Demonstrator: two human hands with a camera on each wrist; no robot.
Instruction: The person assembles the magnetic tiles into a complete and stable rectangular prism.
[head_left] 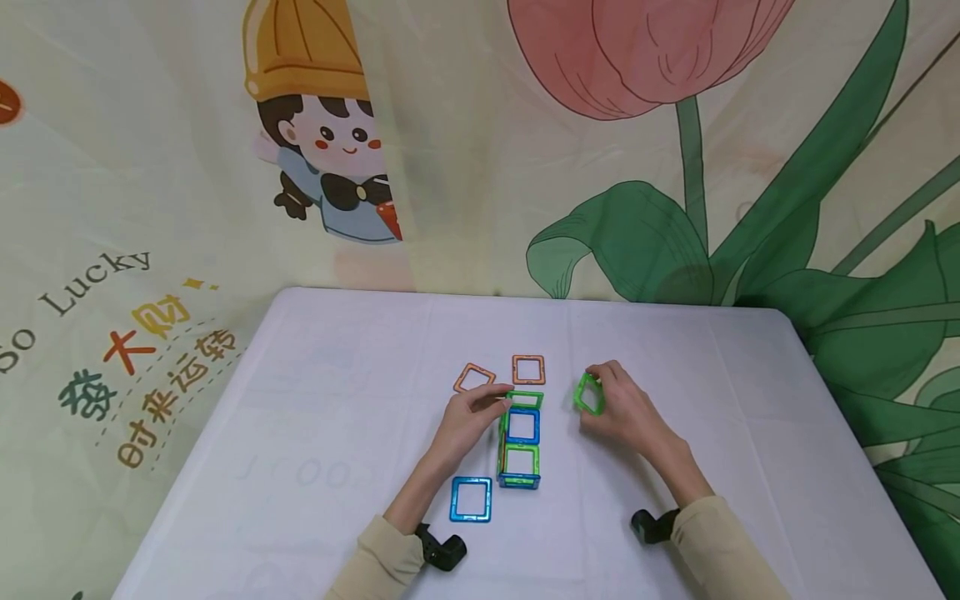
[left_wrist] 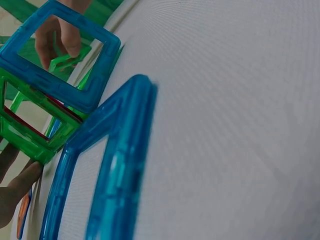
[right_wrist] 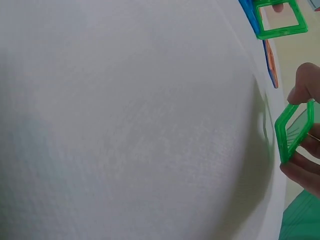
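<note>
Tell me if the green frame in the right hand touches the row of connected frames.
Apart. The head view shows bare white tablecloth between the green frame in the right hand and the row of connected frames.

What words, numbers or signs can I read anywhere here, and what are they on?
"So Lucky": on the fabric backdrop.
"發大财": on the same backdrop, below "So Lucky".
"时来运转": also on the backdrop, below that.
Orange disc at the backdrop's left edge: its mark is cut off, unreadable.
White tablecloth: some marks, too faint to read.
Magnetic tiles: no readable text.
</note>
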